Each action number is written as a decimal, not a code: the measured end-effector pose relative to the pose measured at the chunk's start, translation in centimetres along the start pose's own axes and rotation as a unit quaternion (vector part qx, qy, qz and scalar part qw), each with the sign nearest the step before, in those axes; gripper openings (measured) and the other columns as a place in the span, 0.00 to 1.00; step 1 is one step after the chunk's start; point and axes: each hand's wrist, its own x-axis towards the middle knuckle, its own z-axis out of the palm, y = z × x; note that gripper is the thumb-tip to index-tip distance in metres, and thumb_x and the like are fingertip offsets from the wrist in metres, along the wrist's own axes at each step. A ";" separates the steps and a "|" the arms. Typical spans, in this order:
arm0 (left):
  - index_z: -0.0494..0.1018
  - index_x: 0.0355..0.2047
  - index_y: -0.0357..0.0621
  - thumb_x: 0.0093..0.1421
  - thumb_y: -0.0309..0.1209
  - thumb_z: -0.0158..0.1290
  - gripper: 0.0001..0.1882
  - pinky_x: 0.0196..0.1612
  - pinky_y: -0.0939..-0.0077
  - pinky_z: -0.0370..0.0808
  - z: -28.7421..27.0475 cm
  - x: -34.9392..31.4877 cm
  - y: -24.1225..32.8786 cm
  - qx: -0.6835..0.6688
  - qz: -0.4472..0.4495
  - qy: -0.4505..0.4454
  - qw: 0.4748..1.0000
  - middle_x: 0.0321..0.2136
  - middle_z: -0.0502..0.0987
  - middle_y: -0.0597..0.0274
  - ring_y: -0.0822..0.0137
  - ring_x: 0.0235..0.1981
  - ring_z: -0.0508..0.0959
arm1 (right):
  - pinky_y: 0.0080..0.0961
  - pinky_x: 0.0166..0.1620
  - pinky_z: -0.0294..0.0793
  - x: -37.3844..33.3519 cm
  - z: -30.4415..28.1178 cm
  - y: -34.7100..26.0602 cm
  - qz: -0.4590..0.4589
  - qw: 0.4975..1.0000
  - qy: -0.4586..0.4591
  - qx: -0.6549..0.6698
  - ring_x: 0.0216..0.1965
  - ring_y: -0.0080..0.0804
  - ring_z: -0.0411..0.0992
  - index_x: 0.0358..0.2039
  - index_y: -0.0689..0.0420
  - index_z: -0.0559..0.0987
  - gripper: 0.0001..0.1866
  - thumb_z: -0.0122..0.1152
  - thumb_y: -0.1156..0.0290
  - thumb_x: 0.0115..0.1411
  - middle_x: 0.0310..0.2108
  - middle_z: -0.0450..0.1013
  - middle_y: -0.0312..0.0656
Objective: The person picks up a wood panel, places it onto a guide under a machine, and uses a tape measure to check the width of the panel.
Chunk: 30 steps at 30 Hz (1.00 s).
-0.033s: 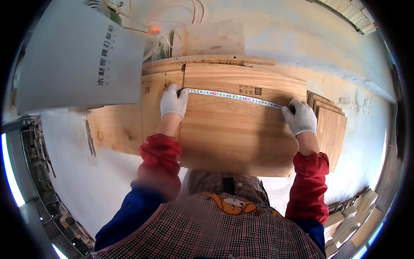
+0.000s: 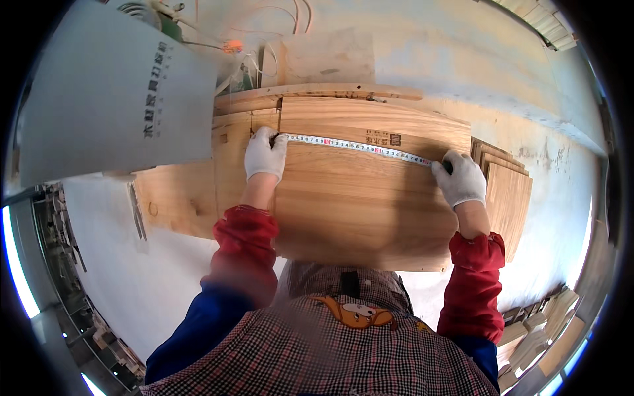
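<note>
A white tape measure (image 2: 360, 146) with dark and red markings lies stretched across a wide light-brown wooden board (image 2: 363, 211). My left hand (image 2: 265, 157), in a white glove, pinches the tape's end at the board's left edge. Near the board's right edge, my gloved right hand (image 2: 460, 178) is closed round the tape's other end; a dark part shows between thumb and fingers, mostly hidden. The board is flat, with a small dark printed mark (image 2: 395, 139) near its far edge.
A grey machine cabinet (image 2: 119, 105) with dark lettering stands at the left. Wooden planks (image 2: 175, 198) lie left of the board, and a narrow strip (image 2: 317, 90) runs behind it. More stacked boards (image 2: 508, 201) sit to the right. Loose cables and an orange piece (image 2: 232, 46) are at the back.
The grey cabinet appears slightly farther left in the view. Both hands and the tape stay practically where they were.
</note>
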 end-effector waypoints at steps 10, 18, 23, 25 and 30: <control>0.66 0.26 0.38 0.49 0.29 0.48 0.07 0.34 0.58 0.66 2.0 0.1 0.5 0.065 0.139 0.160 0.975 0.27 0.69 0.49 0.49 0.29 0.69 | 0.38 0.33 0.70 1.7 -0.3 -0.8 0.009 0.999 -0.032 -0.033 0.29 0.45 0.71 0.22 0.56 0.74 0.14 0.57 0.57 0.49 0.25 0.71 0.46; 0.65 0.26 0.35 0.50 0.27 0.47 0.07 0.35 0.61 0.65 2.3 0.4 0.9 0.053 0.144 0.166 0.974 0.28 0.67 0.48 0.50 0.30 0.68 | 0.36 0.32 0.70 3.0 -0.7 -0.9 0.014 0.997 -0.069 -0.027 0.28 0.44 0.71 0.21 0.57 0.74 0.13 0.57 0.58 0.49 0.23 0.71 0.47; 0.65 0.26 0.33 0.51 0.27 0.46 0.07 0.36 0.63 0.65 2.4 0.4 0.9 0.042 0.145 0.157 0.976 0.29 0.66 0.48 0.51 0.31 0.67 | 0.36 0.32 0.70 3.5 -0.9 -0.9 0.012 0.995 -0.095 -0.036 0.28 0.44 0.71 0.22 0.58 0.74 0.14 0.56 0.59 0.50 0.23 0.71 0.47; 0.65 0.26 0.33 0.51 0.27 0.46 0.07 0.36 0.63 0.65 2.4 0.3 0.8 0.042 0.138 0.155 0.977 0.29 0.66 0.48 0.52 0.31 0.67 | 0.36 0.32 0.70 3.7 -1.1 -1.1 0.013 0.993 -0.108 -0.041 0.27 0.44 0.71 0.22 0.58 0.74 0.14 0.56 0.59 0.50 0.23 0.71 0.48; 0.66 0.25 0.35 0.47 0.25 0.48 0.06 0.35 0.62 0.67 2.6 0.4 0.5 0.037 0.127 0.166 0.977 0.30 0.68 0.49 0.51 0.31 0.69 | 0.37 0.32 0.69 4.0 -1.0 -0.9 0.004 0.992 -0.117 -0.047 0.27 0.45 0.71 0.21 0.58 0.74 0.14 0.55 0.59 0.50 0.22 0.71 0.48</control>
